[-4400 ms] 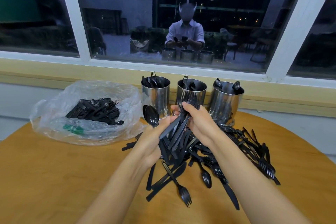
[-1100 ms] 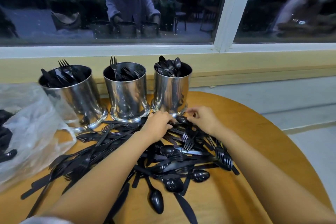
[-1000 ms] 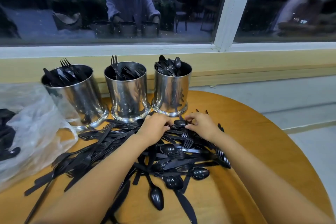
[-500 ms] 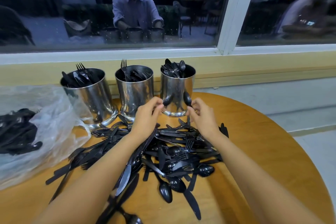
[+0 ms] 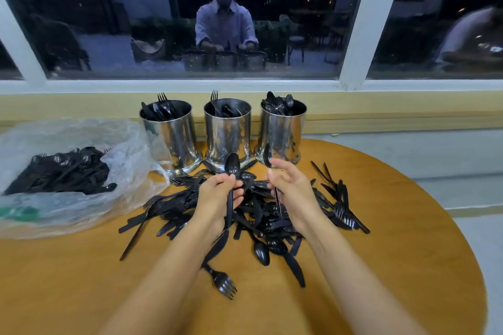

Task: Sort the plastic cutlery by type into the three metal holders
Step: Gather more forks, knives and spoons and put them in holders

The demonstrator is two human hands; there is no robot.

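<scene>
Over the heap of black cutlery (image 5: 272,216) on the round table (image 5: 394,253), the left hand (image 5: 217,197) grips one spoon (image 5: 233,168) upright. The right hand (image 5: 290,189), fingers loosely curled, holds a second spoon (image 5: 267,158). Just behind stand the left holder (image 5: 171,139), the middle holder (image 5: 227,134) and the right holder (image 5: 283,132), which is full of spoons. A plastic bag (image 5: 81,198) of more cutlery lies left.

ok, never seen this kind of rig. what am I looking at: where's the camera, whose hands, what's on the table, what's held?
No machine here: a person's two bare hands, filmed by one wide-angle camera on their head, looking forward and down. The left hand grips a black spoon; the right hand holds a second spoon. A pile of black plastic cutlery lies on the round wooden table, in front of three metal holders. A clear bag of more cutlery sits on the left.
</scene>
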